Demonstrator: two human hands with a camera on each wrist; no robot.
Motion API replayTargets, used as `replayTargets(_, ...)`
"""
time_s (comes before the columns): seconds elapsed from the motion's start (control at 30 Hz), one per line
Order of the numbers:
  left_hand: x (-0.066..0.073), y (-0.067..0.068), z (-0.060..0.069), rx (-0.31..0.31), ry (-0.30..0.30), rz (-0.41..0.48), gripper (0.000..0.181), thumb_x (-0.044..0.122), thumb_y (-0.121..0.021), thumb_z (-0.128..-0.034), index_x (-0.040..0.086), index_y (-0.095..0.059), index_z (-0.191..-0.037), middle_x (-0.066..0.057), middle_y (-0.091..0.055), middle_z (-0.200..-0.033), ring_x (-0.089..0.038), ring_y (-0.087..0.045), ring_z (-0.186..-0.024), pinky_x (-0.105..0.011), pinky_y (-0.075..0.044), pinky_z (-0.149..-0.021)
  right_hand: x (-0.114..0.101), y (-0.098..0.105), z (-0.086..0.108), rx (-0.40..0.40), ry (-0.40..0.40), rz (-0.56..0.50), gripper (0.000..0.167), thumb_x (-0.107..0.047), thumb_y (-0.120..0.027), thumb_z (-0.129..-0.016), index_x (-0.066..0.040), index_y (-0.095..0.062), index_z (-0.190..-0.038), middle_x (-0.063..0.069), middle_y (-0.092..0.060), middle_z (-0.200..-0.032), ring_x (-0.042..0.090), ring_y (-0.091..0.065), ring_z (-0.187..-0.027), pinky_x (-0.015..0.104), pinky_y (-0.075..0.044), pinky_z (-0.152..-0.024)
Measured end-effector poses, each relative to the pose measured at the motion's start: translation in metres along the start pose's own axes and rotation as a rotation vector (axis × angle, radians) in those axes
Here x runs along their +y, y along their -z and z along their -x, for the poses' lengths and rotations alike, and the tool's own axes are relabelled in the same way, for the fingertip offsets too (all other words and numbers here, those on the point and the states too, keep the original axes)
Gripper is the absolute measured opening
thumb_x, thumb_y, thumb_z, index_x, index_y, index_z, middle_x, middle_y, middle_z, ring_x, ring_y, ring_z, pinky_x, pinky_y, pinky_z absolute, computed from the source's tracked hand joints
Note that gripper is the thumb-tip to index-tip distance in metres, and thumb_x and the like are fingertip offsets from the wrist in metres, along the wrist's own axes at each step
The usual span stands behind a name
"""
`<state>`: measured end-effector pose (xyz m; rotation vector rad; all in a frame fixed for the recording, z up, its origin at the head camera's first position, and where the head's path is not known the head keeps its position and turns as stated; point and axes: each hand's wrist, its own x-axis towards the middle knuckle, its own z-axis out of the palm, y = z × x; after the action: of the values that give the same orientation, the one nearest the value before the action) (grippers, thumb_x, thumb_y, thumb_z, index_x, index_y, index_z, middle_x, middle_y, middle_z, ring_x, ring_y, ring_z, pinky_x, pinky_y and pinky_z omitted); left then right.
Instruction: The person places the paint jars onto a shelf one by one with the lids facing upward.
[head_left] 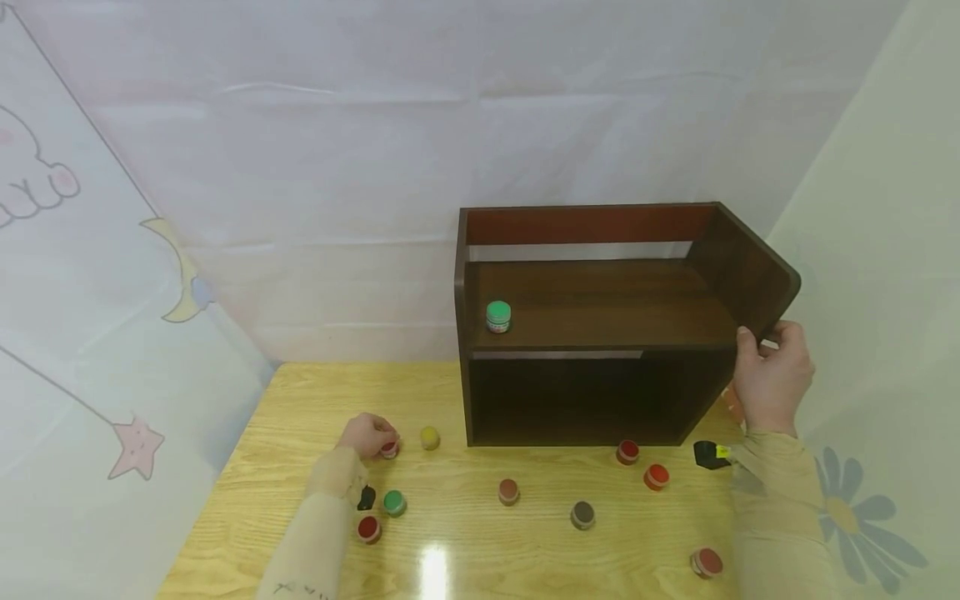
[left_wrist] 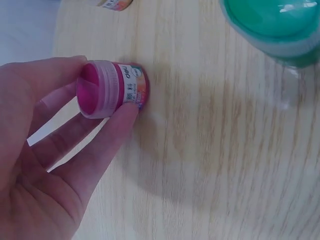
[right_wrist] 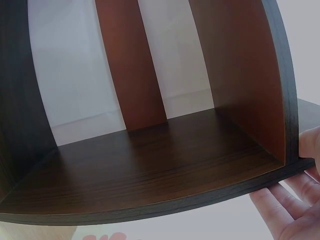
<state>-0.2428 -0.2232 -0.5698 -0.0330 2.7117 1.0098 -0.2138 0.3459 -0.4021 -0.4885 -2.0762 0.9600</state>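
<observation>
Nearest, on the pale yellow wood-grain tabletop [head_left: 450, 467], a small round jar with pinkish-red contents [head_left: 707, 562] sits at four o'clock from the small round reddish-brown jar [head_left: 508, 492] in mid-table. A dark red round jar [head_left: 369, 529] lies between eight and nine o'clock of that middle jar, and a grey-brown round jar [head_left: 582, 514] between three and four. At nine o'clock is a green round jar [head_left: 394, 502]; the left wrist view shows green filling under its translucent lid. A bright red round jar [head_left: 656, 477] sits at three o'clock, with a deep red round jar [head_left: 627, 452] just beyond it.

Between nine and ten o'clock, the left hand [head_left: 363, 435] pinches a small magenta plastic jar [left_wrist: 114, 86] between thumb and fingers, at the tabletop; magenta shows through its clear lid end, and a printed white label wraps its side. Just beside it, at ten o'clock, is a yellow round jar [head_left: 430, 438].

Farther off, at one o'clock, stands a dark brown wooden shelf unit [head_left: 592, 337]. The right hand [head_left: 776, 375] grips its right front edge, fingers under the board. The upper compartment holds a white-labelled green jar [head_left: 498, 317] between eight and nine o'clock; the lower compartment [head_left: 570, 408] is in shadow. Behind hangs a pale backdrop [head_left: 300, 167].
</observation>
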Motion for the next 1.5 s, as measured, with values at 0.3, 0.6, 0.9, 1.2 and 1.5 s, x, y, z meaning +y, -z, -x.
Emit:
replayTargets(0.3,-0.001,0.001,-0.002,-0.064,0.036,0.049,0.007,0.009,-0.077,-0.0862,0.004,-0.077,-0.090,-0.001,-0.071,-0.079,-0.015,-0.065,-0.068,-0.028,-0.056,-0.062,-0.002,0.001,0.002,-0.009,-0.004,0.010,0.034,-0.023,-0.061,-0.100,0.005,-0.059,-0.120,0.009,-0.064,-0.111,-0.023,-0.040,-0.070,0.007,-0.041,-0.070)
replayTargets(0.6,-0.003,0.003,-0.007,-0.065,0.001,0.052,0.017,-0.005,-0.080,-0.0754,0.004,-0.071,-0.086,-0.003,-0.067,-0.080,-0.019,-0.062,-0.071,-0.030,-0.055,-0.064,-0.002,0.002,0.002,0.002,0.013,0.000,0.034,-0.021,-0.062,-0.099,0.006,-0.059,-0.119,0.009,-0.064,-0.109,-0.023,-0.040,-0.070,0.007,-0.042,-0.071)
replayTargets(0.9,-0.002,0.003,-0.005,-0.020,-0.009,0.056,0.020,-0.005,-0.078,-0.0779,0.001,-0.072,-0.097,-0.004,-0.070,-0.086,-0.020,-0.065,-0.080,-0.033,-0.057,-0.072,-0.001,0.001,0.003,-0.003,0.001,-0.003,0.034,-0.023,-0.062,-0.099,0.005,-0.060,-0.119,0.007,-0.064,-0.109,-0.024,-0.041,-0.070,0.006,-0.042,-0.070)
replayTargets(1.2,0.000,0.007,-0.009,0.020,-0.035,0.028,0.030,0.005,-0.078,-0.0817,-0.001,-0.070,-0.110,-0.007,-0.070,-0.092,-0.022,-0.065,-0.084,-0.037,-0.056,-0.074,-0.003,0.001,0.003,-0.004,-0.002,-0.011,0.034,-0.021,-0.062,-0.099,0.006,-0.059,-0.120,0.009,-0.064,-0.110,-0.024,-0.041,-0.069,0.006,-0.040,-0.068)
replayTargets(1.5,0.019,0.018,-0.005,0.020,-0.088,0.035,0.033,0.005,-0.074,-0.0865,-0.004,-0.070,-0.118,-0.008,-0.069,-0.099,-0.024,-0.064,-0.091,-0.040,-0.057,-0.079,-0.001,0.000,0.002,-0.001,-0.007,-0.005,0.034,-0.022,-0.062,-0.099,0.005,-0.060,-0.120,0.008,-0.065,-0.110,-0.024,-0.041,-0.069,0.006,-0.041,-0.069)
